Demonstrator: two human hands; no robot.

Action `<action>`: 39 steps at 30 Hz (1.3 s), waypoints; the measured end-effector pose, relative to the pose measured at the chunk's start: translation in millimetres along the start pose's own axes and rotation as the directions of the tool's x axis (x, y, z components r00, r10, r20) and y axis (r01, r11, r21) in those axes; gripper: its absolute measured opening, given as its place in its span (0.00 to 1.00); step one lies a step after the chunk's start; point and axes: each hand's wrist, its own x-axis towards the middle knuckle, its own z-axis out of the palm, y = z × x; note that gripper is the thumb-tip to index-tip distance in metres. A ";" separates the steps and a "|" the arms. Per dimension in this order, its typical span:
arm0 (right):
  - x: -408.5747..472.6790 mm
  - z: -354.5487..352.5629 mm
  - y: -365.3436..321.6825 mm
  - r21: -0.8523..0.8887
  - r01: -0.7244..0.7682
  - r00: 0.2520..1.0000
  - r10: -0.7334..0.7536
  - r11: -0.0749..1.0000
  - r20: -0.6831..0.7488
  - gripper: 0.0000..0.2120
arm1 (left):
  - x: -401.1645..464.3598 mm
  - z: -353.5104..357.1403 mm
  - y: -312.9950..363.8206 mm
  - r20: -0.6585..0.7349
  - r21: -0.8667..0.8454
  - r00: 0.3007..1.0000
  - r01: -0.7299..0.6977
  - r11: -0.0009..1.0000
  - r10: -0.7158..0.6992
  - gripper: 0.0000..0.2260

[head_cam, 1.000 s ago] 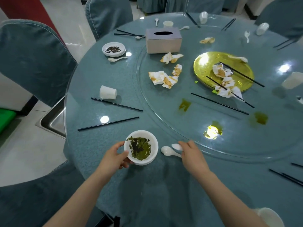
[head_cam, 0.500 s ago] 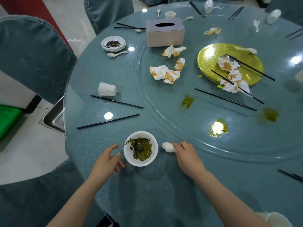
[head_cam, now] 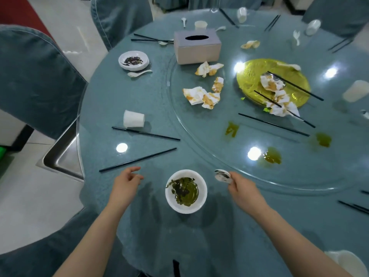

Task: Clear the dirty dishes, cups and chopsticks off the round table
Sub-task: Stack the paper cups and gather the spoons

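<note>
One wide-angle camera on my head looks forward and steeply down from the near edge of the table (head_cam: 123, 196). My forearms enter from the bottom, close up; the far rim and chairs (head_cam: 119, 17) curve along the top of the frame.

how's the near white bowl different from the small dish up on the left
The near bowl is deeper and holds green liquid with dark leafy scraps; the small dish is shallower with dry-looking dark bits. The bowl sits between both hands, the dish beside a white spoon. Both are white, round and upright.
</note>
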 end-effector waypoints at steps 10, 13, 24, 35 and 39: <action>12.9 -15.6 -33.3 -0.032 -0.063 0.995 0.060 0.997 -0.086 0.06 | 90.6 -3.5 27.1 -0.030 0.007 0.993 -0.110 0.994 0.110 0.15; 19.1 -16.6 -38.4 -0.023 -0.082 0.992 0.080 0.996 -0.103 0.06 | 119.0 -4.7 44.1 -0.129 0.008 0.988 -0.087 0.996 0.087 0.21; 18.3 -3.3 -13.9 0.050 -0.219 0.972 0.222 0.974 -0.079 0.12 | 190.5 1.9 64.7 -0.229 0.120 0.972 -0.018 0.993 0.045 0.18; 9.0 1.4 -2.2 0.182 -0.333 0.937 0.346 0.925 -0.047 0.10 | 153.6 25.9 63.9 -0.208 -0.087 0.977 -0.072 0.994 0.052 0.11; -3.9 -1.7 -1.5 0.266 -0.336 0.925 0.369 0.904 -0.086 0.16 | 117.7 31.0 72.3 -0.109 -0.146 0.991 -0.099 0.984 0.083 0.09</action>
